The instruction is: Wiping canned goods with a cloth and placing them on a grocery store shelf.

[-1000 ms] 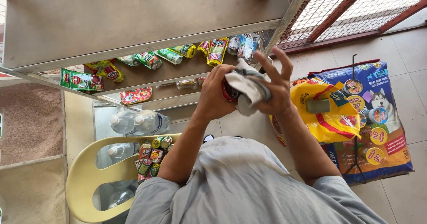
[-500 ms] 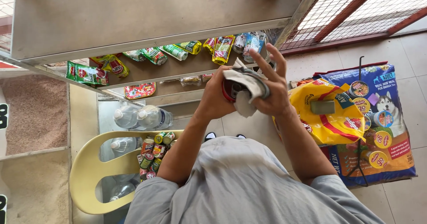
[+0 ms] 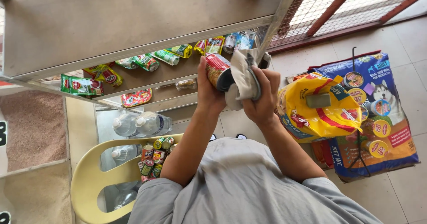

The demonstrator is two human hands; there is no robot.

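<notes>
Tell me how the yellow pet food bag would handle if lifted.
The yellow pet food bag bulges full, so it is probably heavy. Its creased, glossy skin suggests it would sag and may slip. Propped against the blue bag, it might slump when moved.

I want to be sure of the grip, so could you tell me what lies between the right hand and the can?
In the head view, a grey cloth lies between the right hand and the red can.

Metal shelf (image 3: 133, 15), tiled floor (image 3: 400, 37), yellow chair (image 3: 89, 179)
</notes>
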